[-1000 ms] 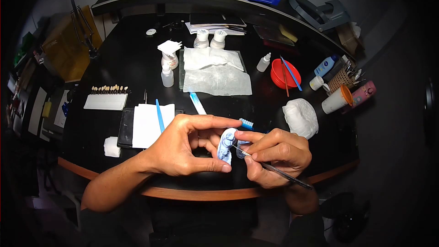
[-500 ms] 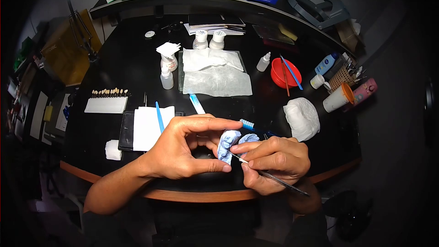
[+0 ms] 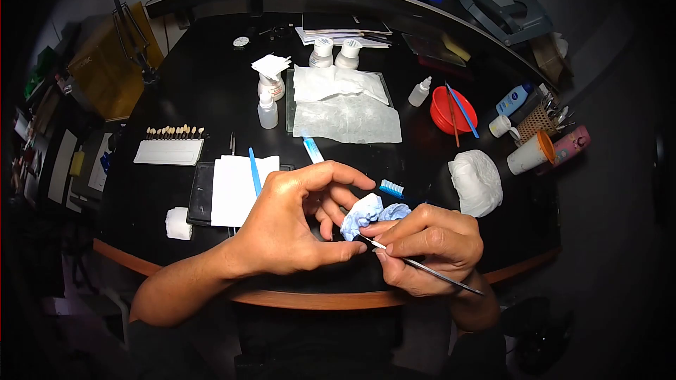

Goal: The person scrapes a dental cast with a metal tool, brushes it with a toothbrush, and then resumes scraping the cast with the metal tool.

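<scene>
So your left hand (image 3: 292, 218) is curled in a big C, thumb and index finger wide apart, with the cast (image 3: 360, 217) right at its fingertips. Can't tell how firmly that hand grips it, since the contact is partly hidden. Your right hand (image 3: 436, 245) is pinched narrow on a thin tool (image 3: 429, 269), pen style, and the tip is at the lower part of the cast. The handle slants down toward the counter's (image 3: 422, 169) front edge.

The cast is tilted, up above the counter near the middle of that front edge. Just beside it, partly behind your right fingers, there's a second blue piece (image 3: 396, 211). The toothbrush (image 3: 391, 188) head is a bit beyond the two.

Left of your left hand, a blue stick (image 3: 254, 169) lies on white paper (image 3: 236, 190), and a small white pad (image 3: 179, 224) sits near the front left corner. Toward the right edge you've got a white wad (image 3: 476, 183), with the red bowl (image 3: 441, 114) farther back.
</scene>
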Demonstrator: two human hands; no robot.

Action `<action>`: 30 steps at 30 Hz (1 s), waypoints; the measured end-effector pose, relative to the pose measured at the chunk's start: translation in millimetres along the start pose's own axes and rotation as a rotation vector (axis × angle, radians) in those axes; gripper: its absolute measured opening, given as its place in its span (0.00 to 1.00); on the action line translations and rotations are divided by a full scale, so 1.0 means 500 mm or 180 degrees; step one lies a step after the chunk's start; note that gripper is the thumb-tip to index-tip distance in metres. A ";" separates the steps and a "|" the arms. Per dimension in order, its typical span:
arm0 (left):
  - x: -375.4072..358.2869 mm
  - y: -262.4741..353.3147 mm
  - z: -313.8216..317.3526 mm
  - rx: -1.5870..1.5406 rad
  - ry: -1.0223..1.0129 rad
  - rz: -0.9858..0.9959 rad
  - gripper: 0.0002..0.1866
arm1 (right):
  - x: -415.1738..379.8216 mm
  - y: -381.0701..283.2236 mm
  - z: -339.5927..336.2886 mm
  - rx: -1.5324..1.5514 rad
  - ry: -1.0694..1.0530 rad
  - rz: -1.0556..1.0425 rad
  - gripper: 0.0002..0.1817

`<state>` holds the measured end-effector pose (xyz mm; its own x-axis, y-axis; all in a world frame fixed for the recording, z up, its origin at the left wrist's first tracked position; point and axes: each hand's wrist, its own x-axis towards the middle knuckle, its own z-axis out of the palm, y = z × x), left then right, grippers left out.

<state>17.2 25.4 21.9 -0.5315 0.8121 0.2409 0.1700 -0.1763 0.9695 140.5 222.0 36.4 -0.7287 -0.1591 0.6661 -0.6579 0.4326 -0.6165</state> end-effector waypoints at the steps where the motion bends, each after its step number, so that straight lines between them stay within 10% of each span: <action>1: 0.000 0.000 0.000 -0.0034 0.0042 -0.0041 0.35 | 0.000 0.003 0.003 -0.0056 0.0068 -0.0006 0.07; 30: -0.006 0.002 -0.001 0.0447 0.0085 0.0107 0.29 | -0.003 0.014 0.005 -0.0280 0.0039 -0.0152 0.10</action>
<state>18.8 22.5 22.2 -0.5451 0.7916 0.2760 0.3014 -0.1221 0.9456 136.5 223.0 30.0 -0.6942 -0.1708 0.6993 -0.6723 0.5011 -0.5449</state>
